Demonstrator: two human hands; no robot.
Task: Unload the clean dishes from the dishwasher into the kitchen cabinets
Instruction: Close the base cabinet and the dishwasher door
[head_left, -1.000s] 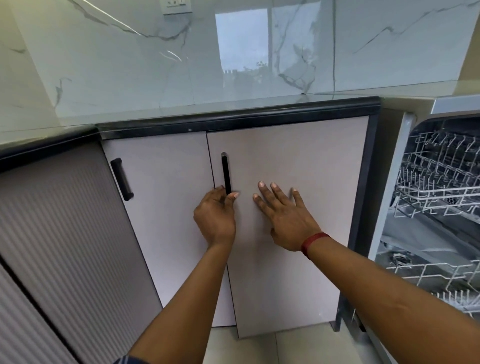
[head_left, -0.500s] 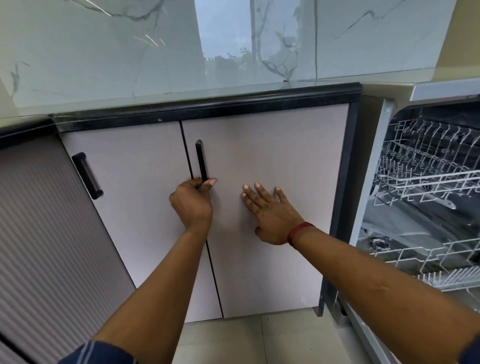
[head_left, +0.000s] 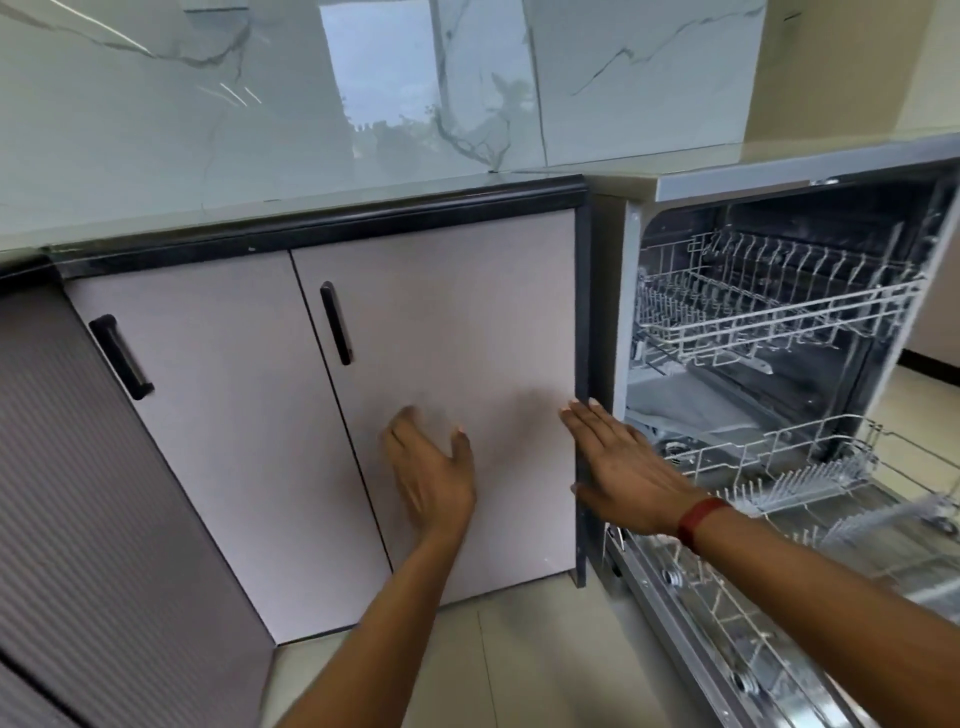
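A: Hands?
B: Both released. Left hand (head_left: 431, 473) is flat with straight fingers, low in front of the pale beige right-hand cabinet door (head_left: 457, 322). It's motion-blurred, so I can't tell if it touches. Right hand (head_left: 618, 478) is flat too and holds nothing. It sits over the dark grey end panel (head_left: 582, 312) between the cabinet and the open stainless dishwasher (head_left: 727, 182). Red wristband (head_left: 701, 519) on that wrist.
A: Cabinet?
B: Closed. Both doors are flush, including the beige left-hand door (head_left: 218, 441). Neither hand is on the black bar handle (head_left: 335, 322).
A: Dishes?
B: None visible. The white wire upper rack (head_left: 779, 317) looks bare. The white wire lower rack (head_left: 810, 478) is pulled out over the dropped dishwasher door (head_left: 727, 639) and looks bare too, but its right end runs out of view. Nothing on the glossy pale tabletop with black edge (head_left: 311, 218).
A: Step?
B: My read is that unloading is nearly finished and the hands are turning to the dishwasher for a last check. To do it well, look along the lower rack's hidden end first. Reach in from above, not across the dropped door's edge. If something is left, grip it by the rim with one hand and keep the other free for the handle. Risk: a shin knocking the dropped door.
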